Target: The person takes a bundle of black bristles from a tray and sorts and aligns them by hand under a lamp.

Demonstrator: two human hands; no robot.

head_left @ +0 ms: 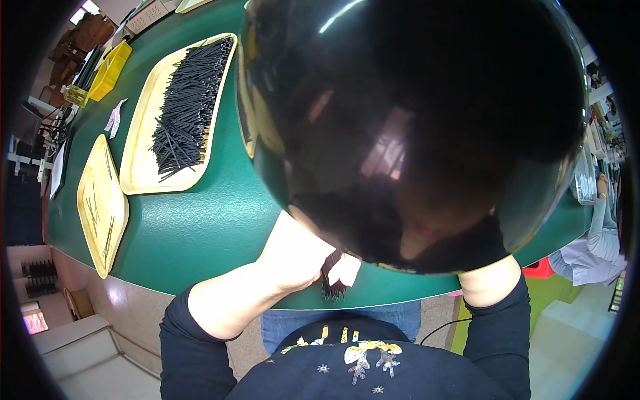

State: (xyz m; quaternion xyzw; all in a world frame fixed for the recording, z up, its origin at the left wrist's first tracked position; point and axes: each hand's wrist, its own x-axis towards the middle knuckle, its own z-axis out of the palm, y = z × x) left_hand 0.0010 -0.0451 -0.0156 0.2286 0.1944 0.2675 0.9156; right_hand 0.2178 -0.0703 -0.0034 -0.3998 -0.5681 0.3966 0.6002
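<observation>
The room is bright and evenly lit from overhead, and a pale sheen lies on the green worktop [200,227] above my left hand [293,257]. A big glossy black dome [413,127] fills the upper right of my view; it hides my right hand, carries a thin white streak of glare near its top and shows blurred pinkish reflections. The worktop's edge bows with fisheye distortion, and the picture's corners fall off to black.

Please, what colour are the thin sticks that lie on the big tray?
Black. The thin sticks lie on a pale yellow tray, clearest in the head view.
</observation>
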